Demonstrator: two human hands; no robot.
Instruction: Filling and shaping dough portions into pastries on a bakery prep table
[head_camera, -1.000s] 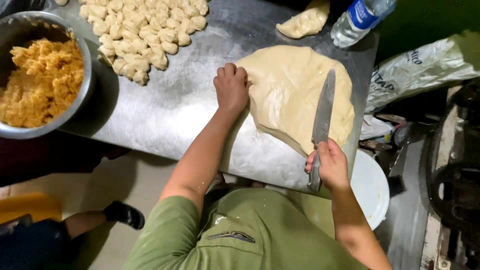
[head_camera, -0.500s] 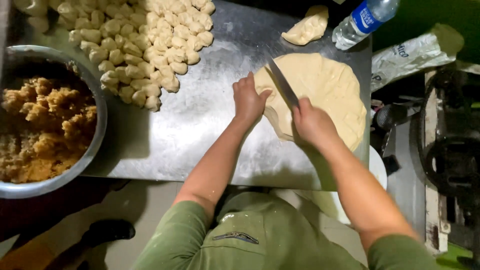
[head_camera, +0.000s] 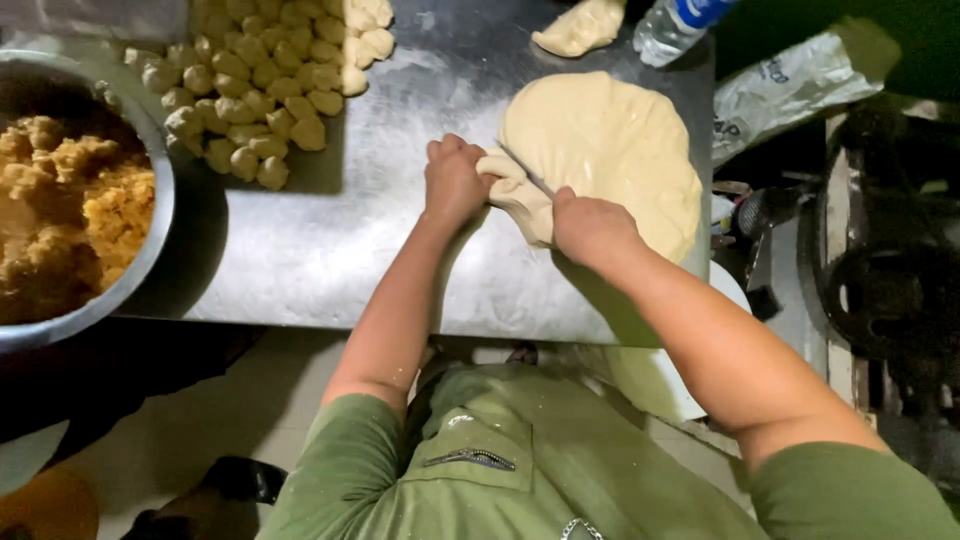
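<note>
1. Here I see the dough sheet (head_camera: 610, 150), pale, smooth and roughly round, lying flat on the steel bench (head_camera: 330, 240) at its right end, its near-left edge pulled up into a thick fold.
2. My left hand (head_camera: 455, 180) has its grip clamped on that fold; my right hand (head_camera: 590, 225) is closed on the knife (head_camera: 525, 172), its blade in the dough.
3. Half a second ago the knife lay across the sheet's middle; now it cuts nearer the left edge.
4. I count one sheet, one knife, one bowl of crumbly filling (head_camera: 70, 210), one bottle (head_camera: 675, 25), and many small dough balls (head_camera: 260, 90).
</note>
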